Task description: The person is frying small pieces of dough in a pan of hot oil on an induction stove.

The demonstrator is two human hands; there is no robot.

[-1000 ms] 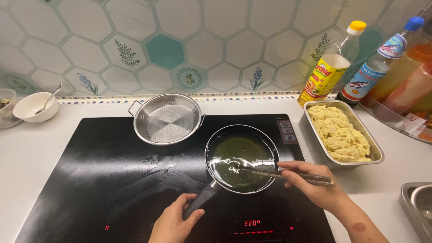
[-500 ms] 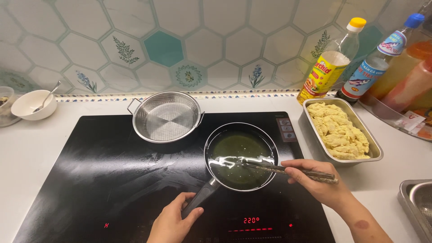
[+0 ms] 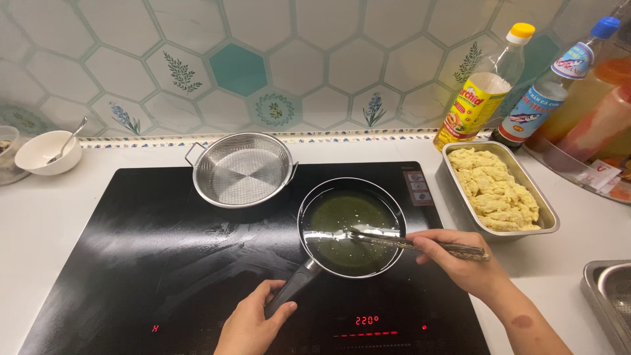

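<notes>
A small dark pan (image 3: 309, 200) of greenish oil sits on the black induction hob (image 3: 131, 263). My left hand (image 3: 250, 325) grips the pan's handle (image 3: 292, 289) at the near side. My right hand (image 3: 460, 260) holds a pair of metal chopsticks (image 3: 407, 243) whose tips dip into the oil near the pan's middle. Just right of the hob stands a metal tray (image 3: 545, 213) filled with pale battered pieces (image 3: 496, 190).
A steel mesh strainer basket (image 3: 242, 169) rests on the hob behind the pan. A white bowl with a spoon (image 3: 47, 152) is far left. Two bottles (image 3: 483, 89) (image 3: 549, 85) stand against the tiled wall. A sink corner (image 3: 608, 299) shows at lower right.
The view has shifted slightly. My hands keep their grips on the handle and the chopsticks, and the chopstick tips stay in the oil.
</notes>
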